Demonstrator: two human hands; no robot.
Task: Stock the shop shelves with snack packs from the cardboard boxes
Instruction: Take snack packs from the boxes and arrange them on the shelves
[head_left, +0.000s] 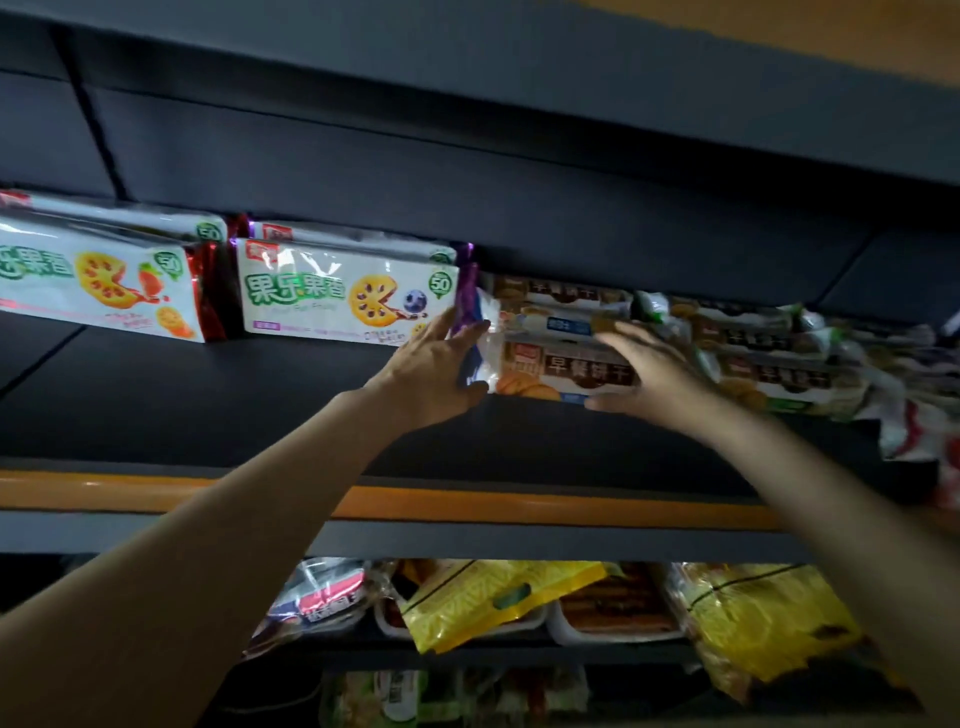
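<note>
Head view, looking up at a dark grey metal shop shelf (218, 410) w/ an orange front strip (467, 506). Both bare arms reach up to a brown-and-white biscuit pack w/ blue trim (563, 371), which lies on its long side at the front of a stack near the shelf's middle. Left hand (434, 371): fingers extended, slightly spread, pressed flat on the pack's crimped left end; thumb below. Right hand (647, 376): fingers loosely extended over the pack's right part, thumb under its lower edge; blurred, so a firm grip can't be confirmed. More packs of the same sort (566, 293) sit behind and above it; similar brown packs w/ green trim (774, 364) lie just to the right. Left of the hands: white fruit-biscuit pack w/ purple ends (343, 299), touching the held pack's end; further left, a white pack w/ red ends (98, 283). Lower shelf: yellow snack bags (493, 597), white trays (618, 626), partly hidden by the arms.
</note>
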